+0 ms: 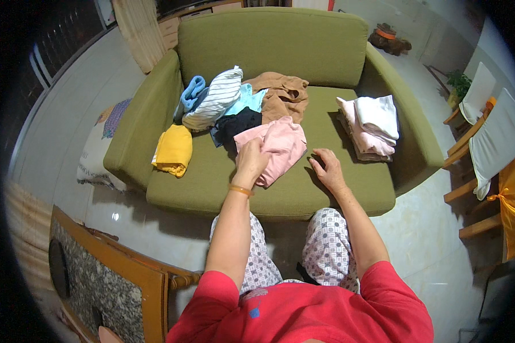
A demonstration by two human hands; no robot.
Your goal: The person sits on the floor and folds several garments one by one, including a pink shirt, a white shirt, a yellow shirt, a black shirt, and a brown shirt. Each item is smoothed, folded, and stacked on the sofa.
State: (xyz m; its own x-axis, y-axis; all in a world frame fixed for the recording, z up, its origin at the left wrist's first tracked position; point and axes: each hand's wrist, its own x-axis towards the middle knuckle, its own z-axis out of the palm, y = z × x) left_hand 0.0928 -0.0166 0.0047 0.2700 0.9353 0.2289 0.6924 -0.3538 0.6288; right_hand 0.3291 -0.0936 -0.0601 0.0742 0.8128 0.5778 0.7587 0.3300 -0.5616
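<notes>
A pink garment (283,143) lies loosely bunched on the seat of a green sofa (272,47). My left hand (252,160), with an amber-coloured bangle at the wrist, pinches its left part; the fingertips are partly hidden. Just right of the cloth, my right hand (329,169) hovers or rests over the seat with fingers apart, holding nothing. Behind the pink garment are a black cloth (240,124), a brown garment (283,92), a light blue cloth (246,103) and a striped garment (216,98). A folded yellow garment (174,148) sits at the left.
Folded white and pink clothes (369,128) form a stack by the right armrest (405,115). A blue rolled cloth (193,92) leans near the left armrest (148,115). Wooden chairs with white covers (498,133) stand right. A stone-topped wooden table (107,266) is at lower left.
</notes>
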